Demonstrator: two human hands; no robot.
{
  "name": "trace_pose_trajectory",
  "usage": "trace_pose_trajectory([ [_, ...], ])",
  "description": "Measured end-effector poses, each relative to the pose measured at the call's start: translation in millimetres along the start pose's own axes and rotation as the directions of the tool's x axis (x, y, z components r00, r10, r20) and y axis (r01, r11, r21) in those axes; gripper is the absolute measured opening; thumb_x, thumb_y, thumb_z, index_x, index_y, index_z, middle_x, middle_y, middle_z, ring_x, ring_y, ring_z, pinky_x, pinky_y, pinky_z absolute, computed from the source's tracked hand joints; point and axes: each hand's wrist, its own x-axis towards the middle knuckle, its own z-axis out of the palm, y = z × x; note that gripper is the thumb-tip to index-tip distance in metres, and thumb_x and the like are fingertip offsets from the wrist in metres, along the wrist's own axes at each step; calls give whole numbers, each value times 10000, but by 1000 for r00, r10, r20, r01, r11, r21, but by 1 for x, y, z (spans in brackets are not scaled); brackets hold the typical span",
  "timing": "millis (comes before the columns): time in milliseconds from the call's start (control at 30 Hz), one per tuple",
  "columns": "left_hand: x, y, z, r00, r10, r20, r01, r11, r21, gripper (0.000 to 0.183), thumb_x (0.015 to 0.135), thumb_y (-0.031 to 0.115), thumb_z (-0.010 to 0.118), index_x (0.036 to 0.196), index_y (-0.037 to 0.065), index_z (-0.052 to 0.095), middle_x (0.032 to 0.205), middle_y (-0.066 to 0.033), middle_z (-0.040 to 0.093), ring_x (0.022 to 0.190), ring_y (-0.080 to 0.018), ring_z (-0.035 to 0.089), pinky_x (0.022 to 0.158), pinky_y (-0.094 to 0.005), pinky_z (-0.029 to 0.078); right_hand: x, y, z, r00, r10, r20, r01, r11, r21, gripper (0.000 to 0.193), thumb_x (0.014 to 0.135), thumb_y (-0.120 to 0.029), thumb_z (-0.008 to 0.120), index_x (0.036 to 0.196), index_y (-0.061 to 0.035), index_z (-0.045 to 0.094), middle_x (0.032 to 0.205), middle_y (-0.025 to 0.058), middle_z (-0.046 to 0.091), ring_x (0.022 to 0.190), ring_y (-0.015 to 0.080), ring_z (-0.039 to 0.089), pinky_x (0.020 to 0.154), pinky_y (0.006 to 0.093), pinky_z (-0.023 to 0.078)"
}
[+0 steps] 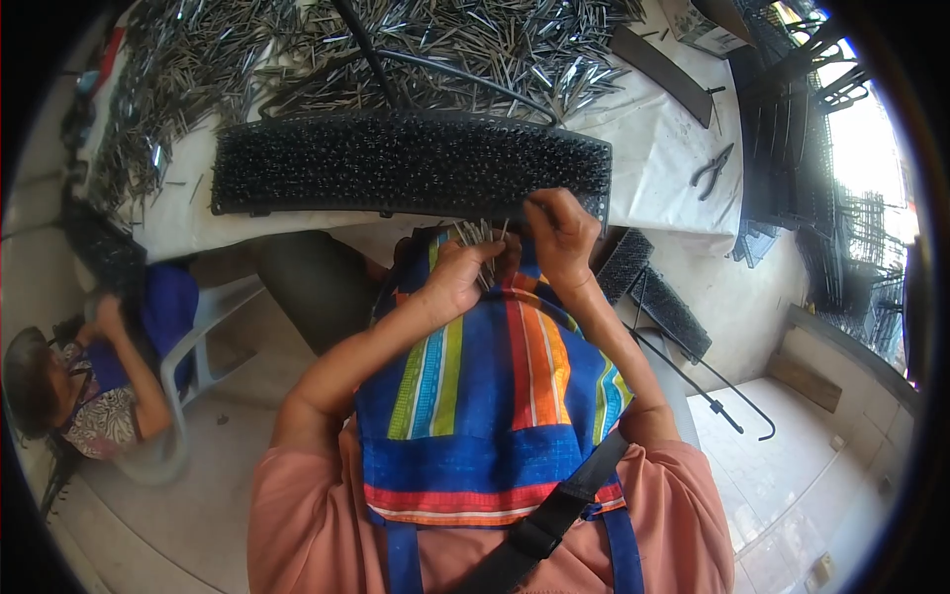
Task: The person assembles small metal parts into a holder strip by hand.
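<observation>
My left hand (457,281) is closed around a small bunch of thin metal strips (473,234), held above my lap with their ends fanning upward. To its right, my right hand (564,236) is pinched shut at the lower right edge of a long black panel (396,163). Anything between those fingertips is too small or hidden to make out. The panel's face is densely covered with short dark spikes or bristles, and it rests at the table's near edge with black rods behind it.
Loose metal strips (228,69) lie heaped across the white-covered table (663,168). Pliers (712,170) and a flat dark strip (661,74) lie at the right. Black bristled pieces (673,307) with a rod stand beside me. Another person (99,396) sits at the left near a pale chair (213,327).
</observation>
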Motion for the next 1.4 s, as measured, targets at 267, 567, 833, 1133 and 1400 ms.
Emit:
trace_pose_trajectory([
  [267,3,-3,-1,1000,-7,-1,7,1000,-6,244,854,-62,601,1093,-10,597,1035,-114,644,897,-244,673,773,-376,601,-2,0,8,955,-204,215,249,945,-211,142,759,-17,703,894,-55,683,755,97,606,653,300,632,551,371,491],
  [567,3,-4,-2,998,-22,62,26,997,-69,254,860,-58,606,1104,13,609,1047,-104,649,912,-250,672,779,-390,595,-8,-1,-2,973,-67,220,116,969,-218,122,794,-108,694,902,-56,673,755,89,657,619,232,655,548,329,509],
  [833,-1,-4,11,999,-15,35,12,998,69,199,880,-31,580,1070,1,630,966,-127,679,842,-241,681,725,-364,582,-26,13,-5,928,340,150,-370,886,279,78,816,14,670,883,-6,634,692,38,648,635,36,569,566,213,465],
  [1133,-3,-4,10,1000,-2,28,-5,975,223,153,847,-14,587,989,12,637,892,-112,687,727,-198,663,610,-304,543,-3,20,0,1000,22,21,-22,1000,1,93,801,-6,687,877,-42,646,742,47,630,609,134,607,542,263,465],
  [1400,0,-8,8,1000,14,-27,-12,998,68,177,831,-25,609,1000,18,641,889,-90,684,752,-197,671,618,-304,548,-2,4,-9,936,-278,214,336,885,-323,169,728,-64,718,893,-92,696,908,59,644,728,264,654,621,338,519],
])
